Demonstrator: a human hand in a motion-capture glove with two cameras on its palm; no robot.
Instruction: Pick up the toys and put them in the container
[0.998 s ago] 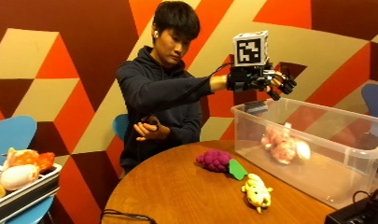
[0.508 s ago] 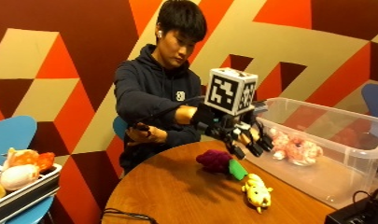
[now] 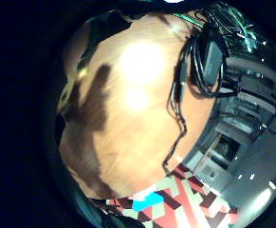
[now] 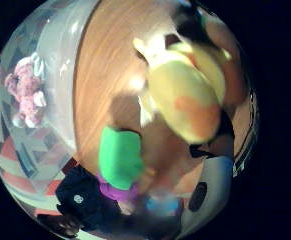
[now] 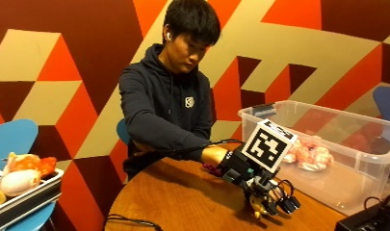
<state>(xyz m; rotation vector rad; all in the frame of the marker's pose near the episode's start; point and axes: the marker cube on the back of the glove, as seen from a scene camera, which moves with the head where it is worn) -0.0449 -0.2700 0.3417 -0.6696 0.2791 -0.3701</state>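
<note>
Lowered right hand (image 5: 268, 199) now over round wooden table (image 5: 175, 202).

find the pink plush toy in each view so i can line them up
Outside view: pink plush toy lies inside the clear container, beyond the gloved right hand.
Thumb side palm view: it shows through the container's wall, beside the wooden table.
Little finger side palm view: not in it; only table and cables show.
Shared landmark: the wooden tabletop, seen in all three.
</note>
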